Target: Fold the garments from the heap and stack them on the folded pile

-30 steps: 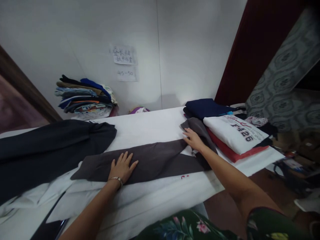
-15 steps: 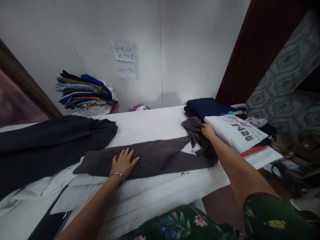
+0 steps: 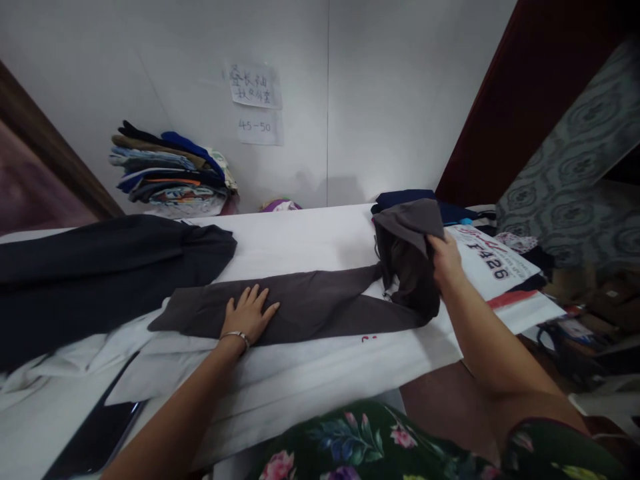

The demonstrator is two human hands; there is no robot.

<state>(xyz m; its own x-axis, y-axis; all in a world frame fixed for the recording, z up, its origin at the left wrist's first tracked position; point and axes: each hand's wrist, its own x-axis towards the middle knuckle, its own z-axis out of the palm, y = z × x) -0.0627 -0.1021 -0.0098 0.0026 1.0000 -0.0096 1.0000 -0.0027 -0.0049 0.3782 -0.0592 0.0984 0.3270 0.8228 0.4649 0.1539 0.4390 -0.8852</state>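
A dark grey-brown garment [image 3: 310, 303], perhaps a hooded jacket, lies lengthwise over the white cloth on the table. My left hand [image 3: 249, 313] rests flat on its left part, fingers spread. At its right end my right hand [image 3: 445, 260] grips the hood-like part, which is lifted off the table and hangs in folds with a dark inside. A small metallic bit, perhaps a zip pull, shows near the lifted part. Left of my left hand lies a larger dark navy garment [image 3: 115, 273].
A stack of folded clothes [image 3: 173, 167] stands at the back left against the wall. Behind my right hand are folded navy clothes [image 3: 410, 197] and a white printed garment [image 3: 495, 260]. A dark phone-like slab [image 3: 97, 433] lies at the front left. Paper notes [image 3: 257, 87] hang on the wall.
My right hand has raised the right end of the garment, and its hood-like part now stands higher and more open. My left hand stays flat on the cloth.
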